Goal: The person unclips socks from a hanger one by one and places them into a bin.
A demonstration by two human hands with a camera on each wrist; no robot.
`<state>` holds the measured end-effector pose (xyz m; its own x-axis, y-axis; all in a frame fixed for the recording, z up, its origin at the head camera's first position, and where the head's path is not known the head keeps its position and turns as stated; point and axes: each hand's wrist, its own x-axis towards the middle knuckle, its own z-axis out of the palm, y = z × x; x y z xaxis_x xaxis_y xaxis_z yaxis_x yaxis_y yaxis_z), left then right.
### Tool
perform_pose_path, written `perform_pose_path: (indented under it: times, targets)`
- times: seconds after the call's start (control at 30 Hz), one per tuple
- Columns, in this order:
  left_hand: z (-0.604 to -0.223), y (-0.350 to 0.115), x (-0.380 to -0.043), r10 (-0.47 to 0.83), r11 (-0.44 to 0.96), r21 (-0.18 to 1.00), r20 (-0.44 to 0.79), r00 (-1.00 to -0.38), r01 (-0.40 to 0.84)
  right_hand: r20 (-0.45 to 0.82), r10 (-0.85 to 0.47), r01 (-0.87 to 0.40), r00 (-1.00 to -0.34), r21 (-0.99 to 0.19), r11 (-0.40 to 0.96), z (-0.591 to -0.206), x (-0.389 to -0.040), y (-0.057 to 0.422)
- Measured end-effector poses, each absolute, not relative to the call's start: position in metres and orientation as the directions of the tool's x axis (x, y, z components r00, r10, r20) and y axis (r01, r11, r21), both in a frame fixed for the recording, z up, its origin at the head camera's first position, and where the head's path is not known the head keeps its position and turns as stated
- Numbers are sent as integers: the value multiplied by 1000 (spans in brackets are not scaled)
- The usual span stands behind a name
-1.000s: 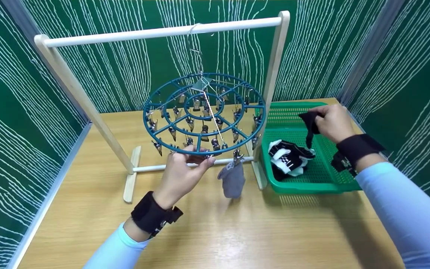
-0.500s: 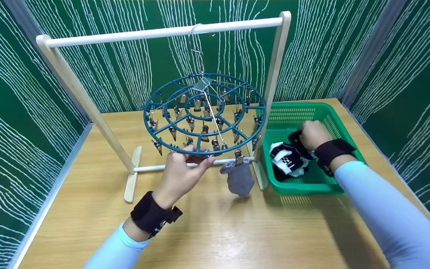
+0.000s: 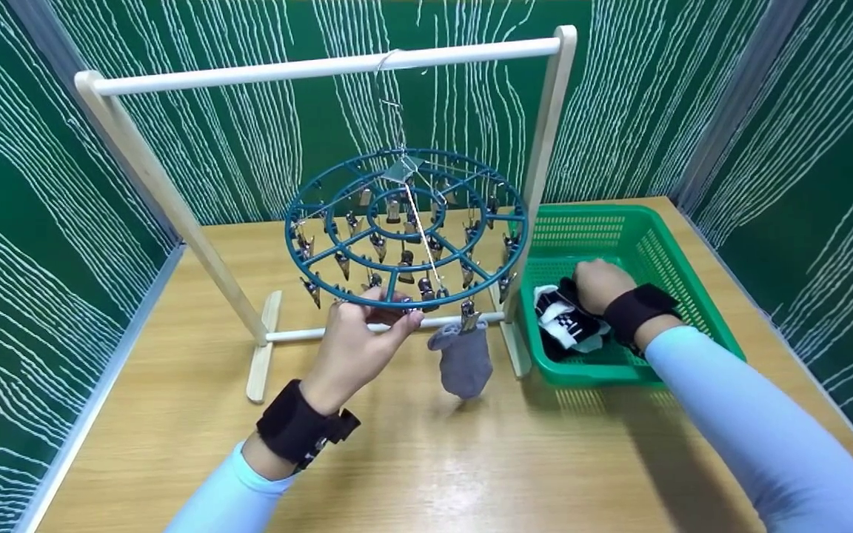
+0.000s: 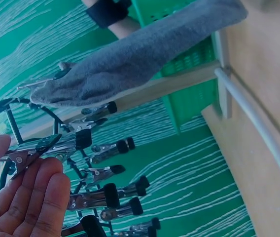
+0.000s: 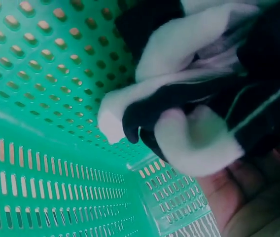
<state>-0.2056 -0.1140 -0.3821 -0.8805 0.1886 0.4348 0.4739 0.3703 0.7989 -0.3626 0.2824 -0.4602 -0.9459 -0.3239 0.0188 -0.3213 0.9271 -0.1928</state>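
My left hand [image 3: 362,337] pinches a metal clip [image 4: 29,150] at the near rim of the round blue-green drying hanger [image 3: 395,302]. The thumb is on one side of the clip and the fingers on the other. Just right of it, a grey sock [image 3: 465,361] hangs from another clip; it stretches across the top of the left wrist view. My right hand [image 3: 602,285] is down in the green basket [image 3: 700,311], gripping black cloth at the pile of black and white socks [image 5: 194,143]. Its fingers are partly hidden under the cloth in the right wrist view.
A wooden stand with a white top bar [image 3: 323,66] carries the hanger. Several more clips [image 3: 406,259] dangle from its rings. The stand's right foot [image 3: 515,348] stands close by the basket. Green walls with white lines enclose the table [image 3: 426,474].
My right hand, with a black sock raised over the basket a second ago, has moved down and left into the sock pile. The left hand stays at its clip; the grey sock has swung slightly.
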Motion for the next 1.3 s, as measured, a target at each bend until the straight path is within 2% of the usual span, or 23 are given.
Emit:
perform_pose_path:
  times: [0.33, 0.5, 0.63, 0.73, 0.83, 1.0, 1.3]
  targets:
    - [-381, -115, -205, 193, 368, 798, 437, -879, 477, 40, -294, -291, -955, -319, 902, -428, -353, 292]
    - [-380, -115, -205, 189, 385, 790, 439, -878, 478, 77, -274, -280, -959, -419, 863, -403, -339, 292]
    - [-379, -115, -204, 186, 386, 795, 430, -884, 468, 159, -255, -301, -954, -480, 824, -384, -326, 288]
    - [-379, -116, -203, 184, 384, 799, 425, -886, 463, 269, -246, -352, -931, -486, 800, -371, -315, 282]
    - [-379, -115, -202, 183, 382, 798, 429, -884, 466, 400, -251, -433, -881, -470, 769, -362, -304, 273]
    - [-380, -115, -202, 183, 390, 786, 444, -877, 480, 591, -310, -592, -745, -372, 715, -354, -287, 256]
    - [-382, -115, -201, 196, 406, 763, 465, -863, 503, 712, -456, -746, -535, -144, 651, -351, -269, 228]
